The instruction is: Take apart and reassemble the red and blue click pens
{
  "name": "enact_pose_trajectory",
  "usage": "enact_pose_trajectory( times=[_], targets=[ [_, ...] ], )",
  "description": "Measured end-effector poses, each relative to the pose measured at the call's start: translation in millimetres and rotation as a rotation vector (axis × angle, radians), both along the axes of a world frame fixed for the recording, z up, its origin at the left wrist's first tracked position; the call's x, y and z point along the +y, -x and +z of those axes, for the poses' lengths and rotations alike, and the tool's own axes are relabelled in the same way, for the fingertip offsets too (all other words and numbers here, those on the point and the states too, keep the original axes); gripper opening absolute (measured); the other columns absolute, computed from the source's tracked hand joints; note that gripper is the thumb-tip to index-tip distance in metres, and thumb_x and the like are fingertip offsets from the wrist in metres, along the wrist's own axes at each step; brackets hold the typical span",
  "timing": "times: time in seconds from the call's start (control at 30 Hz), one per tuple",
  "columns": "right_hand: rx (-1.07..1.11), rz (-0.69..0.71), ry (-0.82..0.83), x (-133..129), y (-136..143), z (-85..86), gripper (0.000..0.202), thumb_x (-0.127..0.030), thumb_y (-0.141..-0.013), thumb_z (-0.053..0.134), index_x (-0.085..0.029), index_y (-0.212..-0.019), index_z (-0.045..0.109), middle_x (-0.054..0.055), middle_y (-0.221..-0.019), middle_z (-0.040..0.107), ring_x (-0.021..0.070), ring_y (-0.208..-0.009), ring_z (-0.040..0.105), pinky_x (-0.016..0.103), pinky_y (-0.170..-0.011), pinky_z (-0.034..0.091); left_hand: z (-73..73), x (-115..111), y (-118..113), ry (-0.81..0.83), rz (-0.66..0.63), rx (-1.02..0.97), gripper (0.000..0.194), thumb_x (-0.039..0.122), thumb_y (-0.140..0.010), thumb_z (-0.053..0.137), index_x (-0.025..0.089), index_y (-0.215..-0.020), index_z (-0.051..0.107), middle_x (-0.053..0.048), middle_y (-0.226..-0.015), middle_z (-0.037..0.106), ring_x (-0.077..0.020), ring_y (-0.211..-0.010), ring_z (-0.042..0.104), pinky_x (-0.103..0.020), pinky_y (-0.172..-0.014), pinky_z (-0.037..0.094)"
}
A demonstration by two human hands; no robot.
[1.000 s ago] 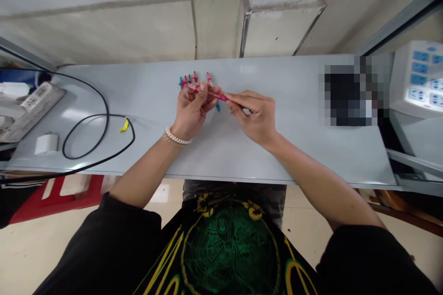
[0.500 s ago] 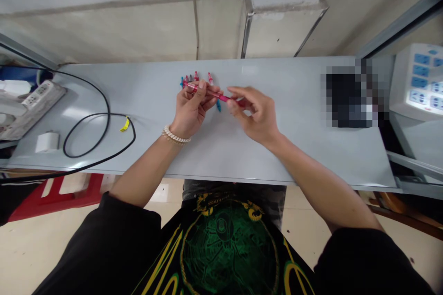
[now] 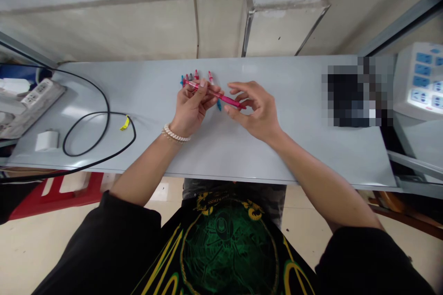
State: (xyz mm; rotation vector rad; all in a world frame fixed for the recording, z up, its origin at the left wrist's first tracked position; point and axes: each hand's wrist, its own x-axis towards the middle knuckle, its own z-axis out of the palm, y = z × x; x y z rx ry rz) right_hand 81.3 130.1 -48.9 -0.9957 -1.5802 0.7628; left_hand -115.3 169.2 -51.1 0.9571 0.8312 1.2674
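A pink pen (image 3: 230, 100) lies slanted across both hands, its clear-and-pink end up at the left. My left hand (image 3: 195, 103) is closed on it, with the thumb pressing on top of the barrel. My right hand (image 3: 258, 108) is around the pen's lower right end, thumb and index finger apart and the other fingers curled; whether a curled finger touches the tip I cannot tell. Behind my left hand, several pens (image 3: 196, 74) lie on the table, mostly hidden, with pink, blue and dark ends showing. A blue pen end (image 3: 219, 105) shows below the held pen.
The grey table (image 3: 221, 156) backs onto a tiled wall. At the left are a looped black cable (image 3: 107, 124) with a yellow tag, a white charger (image 3: 47, 140) and a power strip (image 3: 41, 97). A blurred dark object (image 3: 349, 101) lies at the right, near a socket unit (image 3: 411, 78).
My right hand's thumb and index finger have spread and come off the pink pen, so more of its lower end shows. My left hand keeps its hold in the same place.
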Motion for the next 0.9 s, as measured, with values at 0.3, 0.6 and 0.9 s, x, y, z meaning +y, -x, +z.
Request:
enact_pose_trajectory(
  times=[0.3, 0.6, 0.9],
  targets=[
    [-0.107, -0.032, -0.106, 2.9, -4.1, -3.9, 0.014, -0.036, -0.099, 0.075, -0.027, -0.091, 0.082, 0.005, -0.094, 0.078, 0.0196, -0.078, 0.066, 0.038, -0.075, 0.059, -6.1, 6.6, 5.4, -0.044, 0.034, 0.031, 0.035, 0.054, -0.092, 0.090, 0.023, -0.094, 0.075, -0.002, -0.097, 0.085, -0.0180, -0.094, 0.085, -0.023, -0.080, 0.067],
    [-0.348, 0.139, -0.075, 3.5, -10.3, 0.1, 0.034, -0.023, -0.098, 0.060, -0.024, -0.127, 0.078, 0.003, -0.095, 0.079, 0.0164, -0.074, 0.065, 0.032, -0.079, 0.053, -4.3, 7.6, 6.5, -0.040, 0.018, 0.016, 0.021, 0.043, -0.099, 0.084, 0.024, -0.092, 0.078, -0.002, -0.094, 0.085, -0.0159, -0.087, 0.084, -0.023, -0.076, 0.067],
    [-0.332, 0.184, 0.100, 4.1, -16.4, 3.9, 0.034, -0.020, -0.091, 0.066, -0.024, -0.122, 0.079, -0.005, -0.069, 0.064, 0.0119, -0.056, 0.050, 0.028, -0.062, 0.042, -8.4, 18.2, 14.5, 0.034, 0.113, 0.066, 0.022, 0.047, -0.103, 0.080, 0.026, -0.099, 0.077, -0.001, -0.099, 0.085, -0.0160, -0.096, 0.084, -0.024, -0.083, 0.067]
  ],
)
